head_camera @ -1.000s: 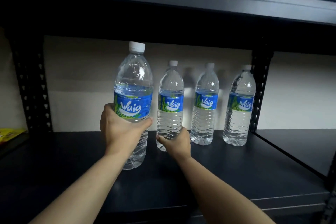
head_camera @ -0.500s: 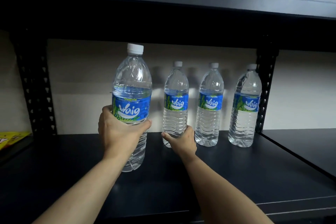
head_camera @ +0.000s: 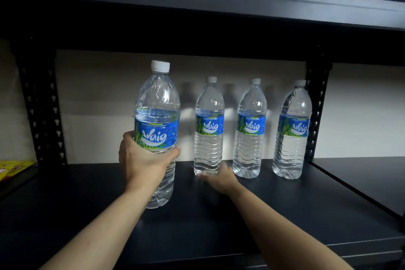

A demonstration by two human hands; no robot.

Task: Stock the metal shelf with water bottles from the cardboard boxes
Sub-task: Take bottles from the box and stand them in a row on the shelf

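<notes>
Left hand (head_camera: 142,158) wrapped around big bottle (head_camera: 157,138), held upright near shelf (head_camera: 285,215) front. Right hand (head_camera: 221,178) touched foot of next bottle (head_camera: 209,129) at back edge; grip unclear.

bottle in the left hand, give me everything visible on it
The held bottle is clear ribbed plastic with a white screw cap, sealed, water nearly up to its shoulder. A blue and green "Waig" label wraps its middle. It stands upright at the front of the shelf; whether its base touches is unclear. The left hand grips it below the label.
</notes>
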